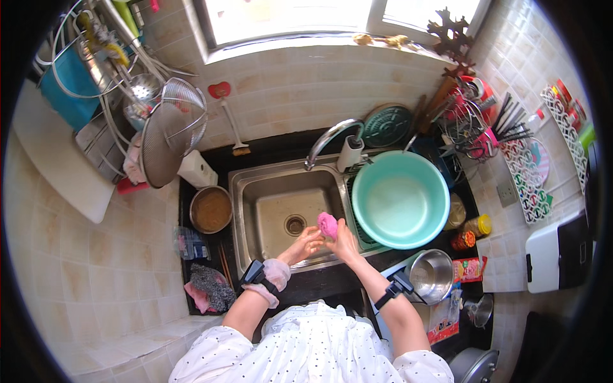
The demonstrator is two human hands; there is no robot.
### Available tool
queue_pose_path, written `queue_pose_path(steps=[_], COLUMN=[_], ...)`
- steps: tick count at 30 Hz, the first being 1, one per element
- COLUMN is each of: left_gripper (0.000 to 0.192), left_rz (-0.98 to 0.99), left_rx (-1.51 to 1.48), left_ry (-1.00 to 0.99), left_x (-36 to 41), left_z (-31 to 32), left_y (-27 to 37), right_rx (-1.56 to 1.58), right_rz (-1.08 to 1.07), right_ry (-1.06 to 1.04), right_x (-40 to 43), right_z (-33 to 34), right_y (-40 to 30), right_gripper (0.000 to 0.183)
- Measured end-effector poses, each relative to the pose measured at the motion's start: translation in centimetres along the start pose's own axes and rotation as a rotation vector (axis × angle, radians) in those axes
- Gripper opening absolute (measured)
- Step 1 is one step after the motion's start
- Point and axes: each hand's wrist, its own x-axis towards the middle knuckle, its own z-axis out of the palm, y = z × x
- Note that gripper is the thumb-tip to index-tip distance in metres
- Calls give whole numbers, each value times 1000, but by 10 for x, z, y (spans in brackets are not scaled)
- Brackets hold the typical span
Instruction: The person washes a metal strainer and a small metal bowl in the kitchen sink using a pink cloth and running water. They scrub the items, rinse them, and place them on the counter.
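A crumpled pink cloth (327, 225) is at my right hand (344, 241), whose fingers are closed on its right edge. My left hand (303, 245) is just to the left, palm partly up, with its fingers bent near the cloth's lower left side; whether they touch it I cannot tell. Both hands are over the near right part of a stainless steel sink (275, 198). The sink's drain (295, 224) shows beyond my left hand. Above the sink's back edge arches a chrome faucet (330, 136); no running water can be seen.
Right of the sink stands a large mint-green basin (400, 200), with a steel pot (431, 276) nearer me. A pot of brownish contents (210, 209) is left of the sink, near a grey and pink cloth (209, 288). Mesh strainers (167, 139) hang at the upper left.
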Motion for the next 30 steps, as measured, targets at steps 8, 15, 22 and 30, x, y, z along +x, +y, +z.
queue_pose_path(steps=[8, 15, 22, 30], left_gripper=[52, 56, 58, 28], left_rz=[-33, 186, -181, -110], left_rx=[224, 707, 105, 245], left_ry=[-133, -165, 186, 196], left_x=[1, 42, 105, 123], left_z=[54, 91, 119, 135], left_y=[-32, -90, -92, -69], right_rx=[674, -219, -397, -233], right_rz=[391, 469, 626, 592], right_ry=[-38, 279, 107, -19], right_x=[-100, -149, -143, -139], right_z=[-63, -80, -59, -95], right_y=[6, 34, 40, 36], right_gripper=[35, 40, 54, 45])
